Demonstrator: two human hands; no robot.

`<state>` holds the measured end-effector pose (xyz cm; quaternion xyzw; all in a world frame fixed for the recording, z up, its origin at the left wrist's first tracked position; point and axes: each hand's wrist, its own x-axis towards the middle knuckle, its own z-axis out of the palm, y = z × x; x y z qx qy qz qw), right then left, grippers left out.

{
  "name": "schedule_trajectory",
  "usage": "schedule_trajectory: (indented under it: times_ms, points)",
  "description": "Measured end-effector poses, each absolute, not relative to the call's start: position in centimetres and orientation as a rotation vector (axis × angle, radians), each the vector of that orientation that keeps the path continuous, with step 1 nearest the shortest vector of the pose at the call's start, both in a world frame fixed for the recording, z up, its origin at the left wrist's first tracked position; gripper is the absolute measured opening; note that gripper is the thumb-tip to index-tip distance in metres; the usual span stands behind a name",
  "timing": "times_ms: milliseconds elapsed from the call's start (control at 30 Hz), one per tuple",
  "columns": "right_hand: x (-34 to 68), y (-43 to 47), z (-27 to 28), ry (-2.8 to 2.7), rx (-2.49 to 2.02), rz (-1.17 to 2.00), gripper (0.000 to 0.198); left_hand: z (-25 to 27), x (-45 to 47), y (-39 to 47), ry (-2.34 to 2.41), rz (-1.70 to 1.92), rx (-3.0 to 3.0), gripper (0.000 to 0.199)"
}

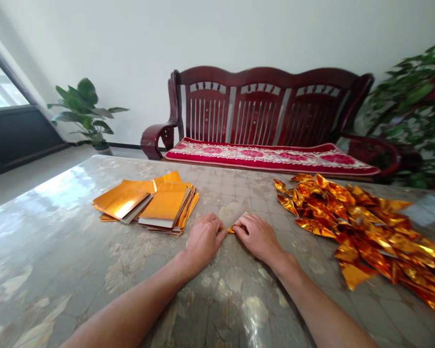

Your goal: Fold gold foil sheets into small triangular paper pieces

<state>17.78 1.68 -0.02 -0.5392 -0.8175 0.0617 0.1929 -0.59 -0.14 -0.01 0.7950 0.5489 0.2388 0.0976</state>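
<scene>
A small sheet of gold foil paper (231, 230), partly folded, lies on the table between my hands, its pale side showing towards the back. My left hand (206, 238) is closed, thumb and fingers pressed together at the paper's left corner. On the other side my right hand (255, 235) grips the paper with bent fingers, which hide much of it. To the left lie stacks of flat gold foil paper sheets (163, 203). Over on the right spreads a heap of folded gold foil pieces (362, 212).
The table (137, 290) has a glossy, flower-patterned cover. Clear plastic (429, 209) lies at its right edge. Beyond it stands a dark red wooden bench (235, 116) with a red patterned cushion (264, 155). Potted plants (87, 113) flank the bench.
</scene>
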Motion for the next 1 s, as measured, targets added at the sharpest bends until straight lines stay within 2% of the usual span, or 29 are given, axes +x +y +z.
schedule_trajectory:
  times_ms: [1000]
  points:
    - [17.39, 1.3, 0.16, -2.129, -1.599, 0.28, 0.012, -0.04, -0.2, -0.03, 1.782, 0.668, 2.309, 0.015]
